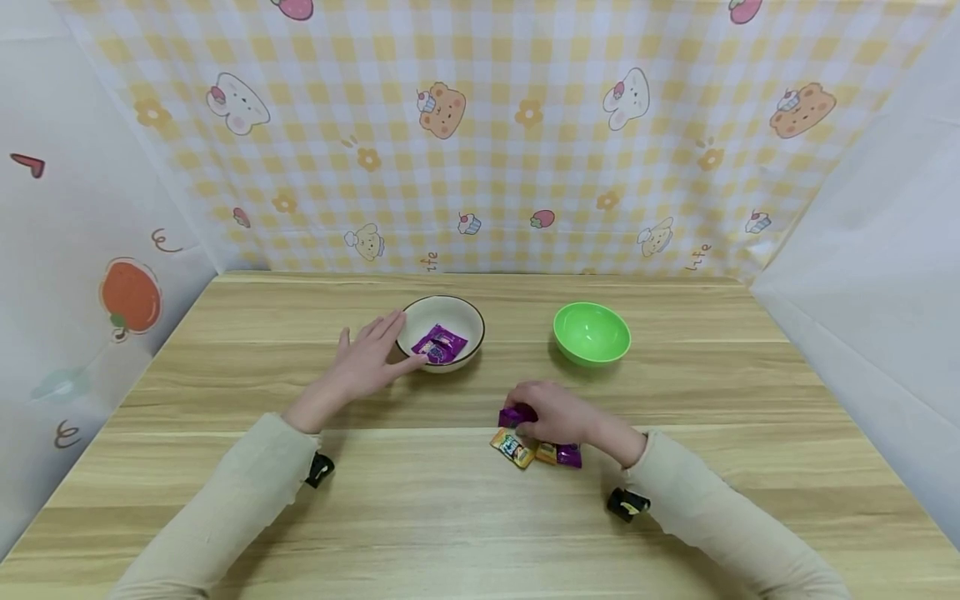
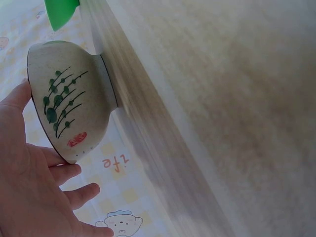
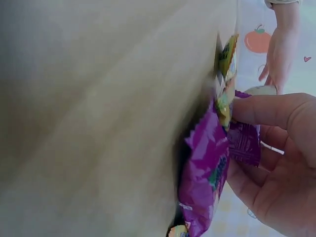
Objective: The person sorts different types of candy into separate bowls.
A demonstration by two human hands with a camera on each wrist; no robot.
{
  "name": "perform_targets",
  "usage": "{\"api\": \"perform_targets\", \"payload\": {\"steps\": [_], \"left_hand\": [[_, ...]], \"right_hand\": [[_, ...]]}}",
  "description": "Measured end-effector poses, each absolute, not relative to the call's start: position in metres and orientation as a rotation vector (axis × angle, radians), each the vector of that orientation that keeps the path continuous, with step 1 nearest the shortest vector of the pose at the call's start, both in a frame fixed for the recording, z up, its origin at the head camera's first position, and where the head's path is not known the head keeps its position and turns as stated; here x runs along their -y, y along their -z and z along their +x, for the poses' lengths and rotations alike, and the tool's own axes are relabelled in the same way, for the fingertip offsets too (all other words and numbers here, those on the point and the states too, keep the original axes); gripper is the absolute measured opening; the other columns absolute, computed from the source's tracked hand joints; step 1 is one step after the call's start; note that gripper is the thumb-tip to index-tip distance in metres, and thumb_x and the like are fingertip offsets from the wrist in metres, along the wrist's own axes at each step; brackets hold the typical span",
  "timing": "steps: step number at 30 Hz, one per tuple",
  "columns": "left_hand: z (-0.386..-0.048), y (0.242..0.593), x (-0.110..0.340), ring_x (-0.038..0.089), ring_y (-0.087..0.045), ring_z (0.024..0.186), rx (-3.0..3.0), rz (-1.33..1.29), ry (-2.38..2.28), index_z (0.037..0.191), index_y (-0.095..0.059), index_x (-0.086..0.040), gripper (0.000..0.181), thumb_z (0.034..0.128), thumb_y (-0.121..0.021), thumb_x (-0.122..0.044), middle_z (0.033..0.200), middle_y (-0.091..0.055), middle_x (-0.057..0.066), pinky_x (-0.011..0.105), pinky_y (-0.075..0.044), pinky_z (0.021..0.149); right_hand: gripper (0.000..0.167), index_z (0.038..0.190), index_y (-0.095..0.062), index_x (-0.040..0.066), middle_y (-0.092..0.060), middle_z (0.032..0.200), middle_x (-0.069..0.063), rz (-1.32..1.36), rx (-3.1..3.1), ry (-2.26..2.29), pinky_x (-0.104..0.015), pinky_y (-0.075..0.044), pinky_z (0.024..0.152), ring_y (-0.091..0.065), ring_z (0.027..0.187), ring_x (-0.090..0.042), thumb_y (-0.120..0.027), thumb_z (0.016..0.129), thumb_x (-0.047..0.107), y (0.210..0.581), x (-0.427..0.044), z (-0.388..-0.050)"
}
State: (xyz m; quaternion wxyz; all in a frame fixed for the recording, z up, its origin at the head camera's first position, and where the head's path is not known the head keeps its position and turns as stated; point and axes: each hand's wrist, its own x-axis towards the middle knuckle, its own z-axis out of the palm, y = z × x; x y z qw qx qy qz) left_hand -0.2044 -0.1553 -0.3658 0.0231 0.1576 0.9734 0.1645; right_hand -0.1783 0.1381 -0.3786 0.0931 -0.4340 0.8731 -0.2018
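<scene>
My left hand point(image 1: 363, 362) touches the rim of a cream bowl point(image 1: 442, 312) with thumb and index finger, the other fingers spread. In the left wrist view, the bowl point(image 2: 69, 106) has a painted green plant on its outside. Purple candy packets point(image 1: 441, 343) lie inside it. Nearer the front, my right hand point(image 1: 558, 414) pinches a purple candy packet point(image 3: 245, 143) between thumb and fingers. Below that hand lie a yellow candy packet point(image 1: 513, 447), a second yellow one point(image 1: 547, 452) partly covered, and another purple packet point(image 1: 570, 455).
A green bowl point(image 1: 592, 329) stands to the right of the cream one, beyond my right hand. The wooden table point(image 1: 420, 517) meets a checked cloth point(image 1: 495, 183) at its back edge. White printed sheets hang at both sides.
</scene>
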Motion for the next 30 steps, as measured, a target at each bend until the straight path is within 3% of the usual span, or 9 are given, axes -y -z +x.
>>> {"api": "perform_targets", "payload": {"steps": [8,13,22,30], "left_hand": [[-0.204,0.365,0.156,0.033,-0.014,0.129,-3.013,0.488,-0.514,0.141,-0.014,-0.005,0.089,0.0804,-0.036,-0.067,0.145,-0.014,0.011,0.062,0.003,0.094],[-0.205,0.366,0.156,0.033,-0.014,0.129,-3.016,0.492,-0.509,0.141,-0.014,-0.005,0.09,0.0798,-0.035,-0.068,0.145,-0.014,0.011,0.062,0.004,0.094],[-0.204,0.366,0.156,0.034,-0.014,0.129,-3.011,0.49,-0.519,0.141,-0.014,-0.005,0.09,0.08,-0.035,-0.067,0.145,-0.014,0.011,0.062,0.006,0.094],[-0.203,0.365,0.155,0.034,-0.014,0.128,-3.012,0.488,-0.506,0.141,-0.014,-0.005,0.088,0.0813,-0.037,-0.065,0.145,-0.013,0.011,0.062,0.004,0.094]], "right_hand": [[0.024,0.101,-0.06,0.005,-0.059,0.085,0.003,-1.216,-2.465,0.778,-0.024,-0.044,0.065,-0.052,0.073,-0.009,-0.065,0.078,0.012,0.372,-0.144,-0.19],[0.031,0.107,-0.059,0.007,-0.057,0.084,0.005,-1.084,-2.492,0.801,-0.025,-0.044,0.065,-0.051,0.073,-0.008,-0.065,0.081,0.021,0.366,-0.146,-0.199],[0.031,0.112,-0.051,-0.003,-0.06,0.088,-0.018,-0.697,-2.158,1.275,-0.041,-0.05,0.064,-0.061,0.072,-0.025,-0.059,0.085,0.01,0.365,-0.141,-0.215],[0.039,0.119,-0.045,-0.007,-0.055,0.096,-0.023,-0.437,-2.085,1.53,-0.042,-0.048,0.074,-0.061,0.076,-0.027,-0.058,0.084,0.005,0.363,-0.131,-0.226]]}}
